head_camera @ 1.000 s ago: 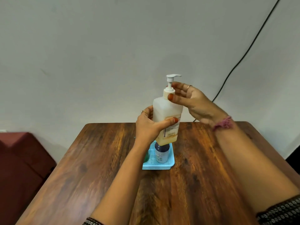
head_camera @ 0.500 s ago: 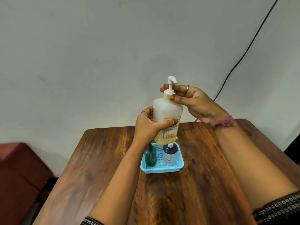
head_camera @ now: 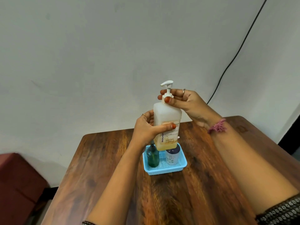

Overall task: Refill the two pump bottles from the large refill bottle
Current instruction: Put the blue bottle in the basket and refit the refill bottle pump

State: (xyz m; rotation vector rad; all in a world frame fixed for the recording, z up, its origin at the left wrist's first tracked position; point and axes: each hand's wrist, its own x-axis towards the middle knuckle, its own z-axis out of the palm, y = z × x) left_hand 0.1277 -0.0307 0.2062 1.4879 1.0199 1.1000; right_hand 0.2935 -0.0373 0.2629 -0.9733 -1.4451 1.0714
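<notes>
Plain grey wall (head_camera: 113,46), black cable (head_camera: 240,49), wooden table (head_camera: 203,184), dark red seat (head_camera: 17,179)

On the large refill bottle (head_camera: 167,120), centre of the frame, I read only "BIOCHEM" running vertically up its label's left edge; the smaller print there blurs. I can read nothing else anywhere.
</notes>
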